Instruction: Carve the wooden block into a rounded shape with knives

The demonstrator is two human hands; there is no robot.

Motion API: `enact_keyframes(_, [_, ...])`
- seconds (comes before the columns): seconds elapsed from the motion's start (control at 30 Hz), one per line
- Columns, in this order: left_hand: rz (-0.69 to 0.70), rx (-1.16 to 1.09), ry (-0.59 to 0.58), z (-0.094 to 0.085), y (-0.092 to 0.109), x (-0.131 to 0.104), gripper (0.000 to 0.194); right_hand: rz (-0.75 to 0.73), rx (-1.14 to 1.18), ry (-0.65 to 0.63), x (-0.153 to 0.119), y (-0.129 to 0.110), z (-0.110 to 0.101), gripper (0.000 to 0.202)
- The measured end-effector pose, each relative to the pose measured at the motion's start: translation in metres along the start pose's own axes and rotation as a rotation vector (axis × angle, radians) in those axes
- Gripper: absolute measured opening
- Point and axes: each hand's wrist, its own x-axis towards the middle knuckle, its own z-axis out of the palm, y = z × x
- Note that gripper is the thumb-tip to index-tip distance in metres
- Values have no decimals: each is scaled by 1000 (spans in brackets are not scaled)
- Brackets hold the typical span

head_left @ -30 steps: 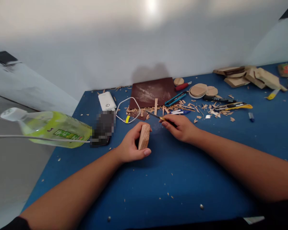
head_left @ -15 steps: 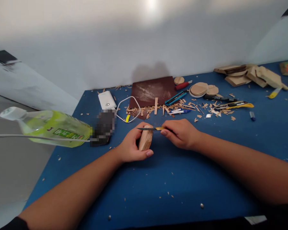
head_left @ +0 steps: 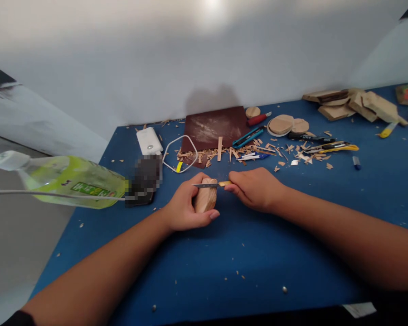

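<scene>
Clasped in my left hand was a wood block; my right hand gripped a knife lying across it.

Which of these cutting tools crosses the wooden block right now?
The slim knife in the right hand, across the wooden block in the left hand; the red-handled knife, teal cutter and yellow cutter lie untouched beyond the hands.
</scene>
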Motion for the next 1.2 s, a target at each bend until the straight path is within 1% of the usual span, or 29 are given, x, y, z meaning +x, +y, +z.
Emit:
enact_keyframes(0.1, [-15, -48, 6, 0, 2, 0, 52, 42, -49, 20, 4, 5, -2, 58])
enact_keyframes(0.17, [-2, -103, 18, -1, 3, -1, 56, 147, -74, 35, 8, 13, -3, 60])
enact_keyframes(0.23, [38, -148, 23, -2, 3, -2, 58, 271, -78, 66, 11, 22, -3, 62])
enact_keyframes(0.27, [51, -152, 22, -2, 3, -3, 59, 301, -69, 93, 12, 25, -3, 63])
enact_keyframes(0.33, [49, -116, 22, -3, 2, -3, 58, 261, -34, 152, 12, 28, -2, 65])
enact_keyframes(0.47, [62, -8, 61, -2, -1, 0, 54, 74, 59, 212, 6, 23, 3, 72])
enact_keyframes(0.57, [108, 70, 83, 0, -5, 0, 56, 5, 106, 224, 1, 17, 6, 77])
enact_keyframes(0.67, [107, 154, 126, 2, -7, -2, 57, -34, 110, 189, -1, 12, 7, 80])
enact_keyframes(0.8, [20, 243, 187, 6, -3, -5, 58, -53, 86, 143, -1, 9, 6, 78])
enact_keyframes(1.0, [35, 373, 218, 10, 7, -8, 61, -42, 0, 78, -1, 5, 4, 68])
enact_keyframes(1.1, [59, 437, 248, 9, 10, -9, 64, -43, -21, 90, -2, 2, 2, 70])
enact_keyframes(1.2, [67, 465, 268, 8, 10, -8, 66, -14, -48, 135, -1, 4, 1, 73])
